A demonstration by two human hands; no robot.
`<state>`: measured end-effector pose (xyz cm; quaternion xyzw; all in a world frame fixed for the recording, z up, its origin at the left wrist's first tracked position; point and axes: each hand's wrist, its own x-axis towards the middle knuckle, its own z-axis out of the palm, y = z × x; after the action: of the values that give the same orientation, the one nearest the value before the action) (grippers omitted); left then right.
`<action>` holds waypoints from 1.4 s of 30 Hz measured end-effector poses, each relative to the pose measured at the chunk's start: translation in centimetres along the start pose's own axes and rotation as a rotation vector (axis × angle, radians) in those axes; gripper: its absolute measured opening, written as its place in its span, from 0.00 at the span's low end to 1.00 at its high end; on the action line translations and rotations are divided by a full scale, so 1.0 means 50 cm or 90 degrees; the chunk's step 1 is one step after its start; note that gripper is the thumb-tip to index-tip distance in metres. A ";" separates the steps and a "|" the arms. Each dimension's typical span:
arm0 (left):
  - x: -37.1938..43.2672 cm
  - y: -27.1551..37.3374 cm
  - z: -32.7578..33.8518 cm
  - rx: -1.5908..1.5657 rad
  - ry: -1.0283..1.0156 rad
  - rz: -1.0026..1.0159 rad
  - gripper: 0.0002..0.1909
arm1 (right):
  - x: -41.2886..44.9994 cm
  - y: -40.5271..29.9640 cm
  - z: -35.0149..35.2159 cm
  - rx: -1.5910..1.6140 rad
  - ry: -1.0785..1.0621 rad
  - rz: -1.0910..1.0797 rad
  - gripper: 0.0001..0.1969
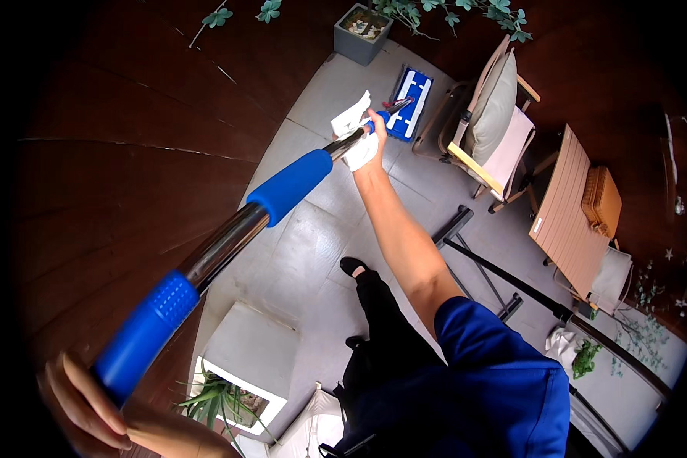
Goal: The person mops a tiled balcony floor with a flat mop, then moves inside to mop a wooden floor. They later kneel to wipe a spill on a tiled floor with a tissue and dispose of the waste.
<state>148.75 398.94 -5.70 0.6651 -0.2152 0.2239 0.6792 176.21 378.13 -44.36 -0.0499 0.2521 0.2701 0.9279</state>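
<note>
A flat mop's telescopic pole [226, 243], chrome with blue foam grips, slants across the view from lower left to upper middle. Its flat head [410, 106], blue with white strips, rests on the tiled floor. My left hand [86, 403] is curled at the end of the blue handle grip [143, 338], partly in the dark rim of the picture. Farther down the pole, my right hand [378, 137] closes around it with a white cloth [359, 151] pressed against the metal. One corner of the cloth sticks up above the pole.
A grey planter [362, 37] stands beyond the mop head. To the right are a folding chair [512, 131] with a cushion, a slatted table [581, 212] bearing a wicker box [602, 200], and a black metal stand [509, 280]. A white planter [252, 349] is near my feet; dark wood lines the left.
</note>
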 end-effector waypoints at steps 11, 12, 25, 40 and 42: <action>-0.134 -0.005 0.125 -0.027 0.264 -0.127 0.15 | -0.051 0.036 -0.019 -0.379 0.196 0.130 0.13; -0.154 0.039 0.116 -0.005 0.274 -0.119 0.16 | -0.063 0.048 -0.050 -0.404 0.156 0.206 0.13; -0.389 0.147 0.228 0.091 0.576 -0.118 0.18 | -0.132 0.251 -0.117 -0.569 0.205 0.266 0.15; -0.488 0.007 0.423 -0.026 0.708 -0.148 0.10 | -0.054 0.081 -0.153 -1.041 0.339 0.196 0.13; -0.491 -0.001 0.423 0.000 0.693 -0.165 0.10 | -0.041 0.084 -0.149 -1.049 0.361 0.217 0.13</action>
<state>129.07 377.37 -19.74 0.4743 0.2500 0.4501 0.7141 169.22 379.02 -49.61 -0.7290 0.2018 0.4778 0.4468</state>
